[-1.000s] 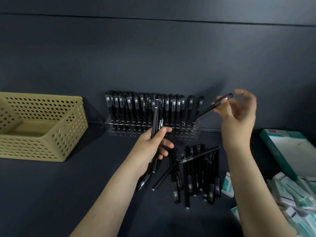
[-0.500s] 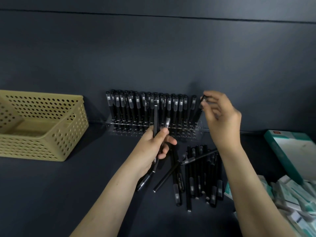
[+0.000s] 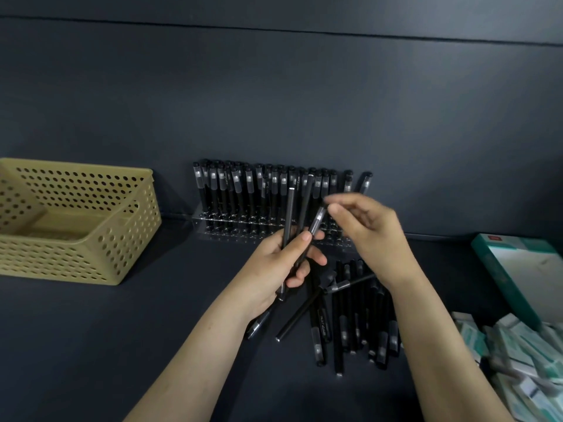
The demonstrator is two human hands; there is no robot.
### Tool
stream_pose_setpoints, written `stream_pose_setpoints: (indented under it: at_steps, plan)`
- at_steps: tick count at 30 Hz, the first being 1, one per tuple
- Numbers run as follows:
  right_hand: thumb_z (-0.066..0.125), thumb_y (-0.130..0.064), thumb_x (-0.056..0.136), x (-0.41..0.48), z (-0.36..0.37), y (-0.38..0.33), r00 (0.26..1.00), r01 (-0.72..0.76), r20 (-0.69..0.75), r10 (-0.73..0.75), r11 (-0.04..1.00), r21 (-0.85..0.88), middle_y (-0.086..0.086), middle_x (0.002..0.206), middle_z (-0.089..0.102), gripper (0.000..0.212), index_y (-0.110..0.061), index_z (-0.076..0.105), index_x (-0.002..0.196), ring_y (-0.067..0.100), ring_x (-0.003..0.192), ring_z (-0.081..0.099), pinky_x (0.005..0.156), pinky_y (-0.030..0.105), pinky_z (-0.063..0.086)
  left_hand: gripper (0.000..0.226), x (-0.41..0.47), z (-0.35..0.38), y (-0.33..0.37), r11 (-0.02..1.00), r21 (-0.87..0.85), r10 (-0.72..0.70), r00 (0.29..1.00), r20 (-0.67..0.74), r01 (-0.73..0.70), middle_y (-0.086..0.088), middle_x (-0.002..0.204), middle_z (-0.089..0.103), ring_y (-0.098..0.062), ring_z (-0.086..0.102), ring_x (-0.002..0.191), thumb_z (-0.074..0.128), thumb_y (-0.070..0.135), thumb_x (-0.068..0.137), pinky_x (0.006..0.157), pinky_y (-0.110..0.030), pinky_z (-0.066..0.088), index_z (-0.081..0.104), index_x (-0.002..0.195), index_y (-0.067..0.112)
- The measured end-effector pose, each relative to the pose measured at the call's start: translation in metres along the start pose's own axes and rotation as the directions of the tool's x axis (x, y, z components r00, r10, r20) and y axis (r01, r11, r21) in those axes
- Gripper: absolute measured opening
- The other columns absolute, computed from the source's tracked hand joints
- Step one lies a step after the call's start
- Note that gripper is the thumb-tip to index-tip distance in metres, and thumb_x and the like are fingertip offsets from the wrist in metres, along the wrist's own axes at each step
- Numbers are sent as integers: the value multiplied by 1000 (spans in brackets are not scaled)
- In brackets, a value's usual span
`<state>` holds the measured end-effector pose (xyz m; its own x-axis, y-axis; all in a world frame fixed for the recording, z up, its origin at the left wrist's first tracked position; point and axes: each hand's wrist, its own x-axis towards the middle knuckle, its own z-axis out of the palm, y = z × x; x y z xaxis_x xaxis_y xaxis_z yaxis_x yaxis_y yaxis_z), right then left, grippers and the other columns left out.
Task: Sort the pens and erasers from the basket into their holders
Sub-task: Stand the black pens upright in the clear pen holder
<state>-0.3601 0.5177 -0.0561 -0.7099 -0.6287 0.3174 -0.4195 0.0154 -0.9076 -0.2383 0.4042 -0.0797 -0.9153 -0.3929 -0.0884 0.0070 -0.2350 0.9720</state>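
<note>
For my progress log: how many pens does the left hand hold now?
3. From the left hand rise an upright pen, a leaning pen beside it, and a tilted pen whose top reaches the right hand. More may be hidden in the grip.

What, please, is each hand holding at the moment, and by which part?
The left hand grips a few pens mid-shaft. The right hand touches the top end of one; blur hides whether it pinches.
</note>
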Motion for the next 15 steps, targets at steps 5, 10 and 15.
stream_pose_setpoints:
  at_steps: [5, 10, 15]
  plan:
    - [64, -18, 90, -2, -3, 3, 989, -114, 119, 92, 973, 199, 3, 101, 72, 13, -15, 71, 101, 11, 90, 64, 74, 22, 49, 27, -4, 2, 2, 1000, 26, -1, 999, 34, 1, -7, 81, 71, -11, 50, 54, 48, 26, 99, 47, -20, 38, 64, 110, 7]
    - [53, -5, 97, 7, -16, 3, 944, 150, -329, 0, 889, 433, 8, 95, 69, 14, -14, 62, 102, 18, 84, 66, 78, 30, 54, 25, 0, -4, 0, 1000, 0, -16, 996, -92, 16, -9, 89, 73, -15, 67, 71, 49, 24, 99, 63, -24, 55, 64, 112, 9]
    - [51, -9, 99, 3, -27, 5, 773, 270, -605, -193, 962, 38, 0, 91, 63, 18, -27, 49, 103, 15, 79, 65, 83, 33, 54, 23, 2, -10, 0, 997, 64, -23, 989, -147, 33, 0, 71, 68, -8, 57, 57, 49, 24, 99, 55, -19, 48, 66, 110, 14]
